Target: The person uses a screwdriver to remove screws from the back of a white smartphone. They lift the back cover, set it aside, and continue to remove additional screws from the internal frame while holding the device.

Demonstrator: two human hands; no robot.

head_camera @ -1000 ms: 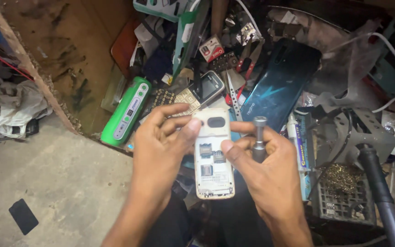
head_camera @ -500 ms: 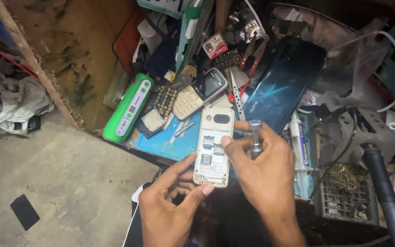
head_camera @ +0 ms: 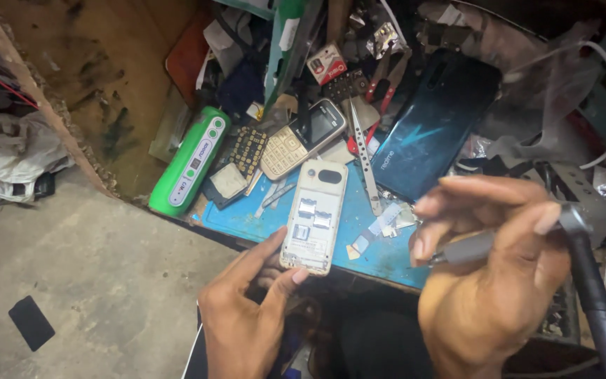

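Since a moment ago, your right hand point(head_camera: 489, 281) has lifted off the opened phone point(head_camera: 313, 216) and risen toward the camera, fingers curled around a grey-handled tool point(head_camera: 466, 249), probably a screwdriver. Your left hand point(head_camera: 247, 309) alone now pinches the phone's bottom end between thumb and fingers, steadying it with its exposed back facing up at the near edge of the blue mat point(head_camera: 376, 242), beside a keypad phone point(head_camera: 303, 137) and metal tweezers point(head_camera: 365, 161).

Cream phone point(head_camera: 315, 214), blue mat point(head_camera: 359, 231)
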